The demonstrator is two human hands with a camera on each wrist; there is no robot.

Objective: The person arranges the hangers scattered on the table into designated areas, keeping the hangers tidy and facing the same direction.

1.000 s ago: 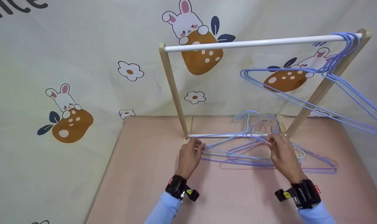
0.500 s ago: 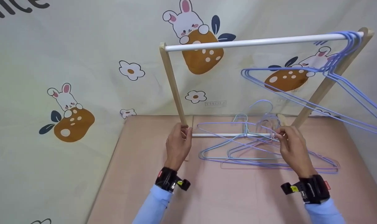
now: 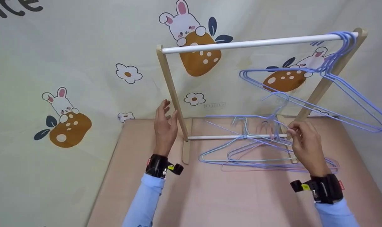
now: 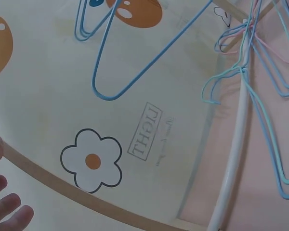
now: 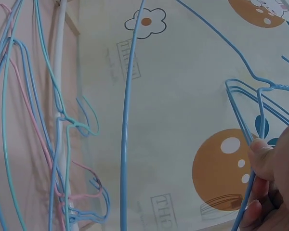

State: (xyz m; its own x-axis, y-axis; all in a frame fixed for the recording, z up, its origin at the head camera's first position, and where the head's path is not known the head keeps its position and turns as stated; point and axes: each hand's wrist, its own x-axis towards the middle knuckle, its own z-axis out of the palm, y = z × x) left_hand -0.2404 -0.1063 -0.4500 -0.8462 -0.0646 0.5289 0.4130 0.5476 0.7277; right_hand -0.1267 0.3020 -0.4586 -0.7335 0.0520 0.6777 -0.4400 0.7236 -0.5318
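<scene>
Raised off the tabletop is a blue wire clothes hanger [image 3: 241,116], its hook pointing up. My right hand [image 3: 307,146] pinches its right shoulder between thumb and fingers, and the right wrist view shows the thumb [image 5: 261,154] pressed on the wire. Beside the rack's left wooden post [image 3: 171,86], my left hand [image 3: 165,129] holds nothing, fingers loosely extended. Below the raised hanger lies a heap of hangers, among them a mint one [image 3: 257,160] and a pink one [image 3: 241,171], partly over the rack's lower rod [image 3: 209,137].
A wooden rack with a white top rod [image 3: 257,44] stands against the printed backdrop [image 3: 93,50]. Several blue hangers [image 3: 345,47] hang at the rod's right end, near the right post [image 3: 332,75]. Pink cloth [image 3: 222,198] covers the table.
The blue hanger has risen from the heap, hook upward, in my right hand, which moved slightly right. My left hand let go of it and moved left and up to the left post.
</scene>
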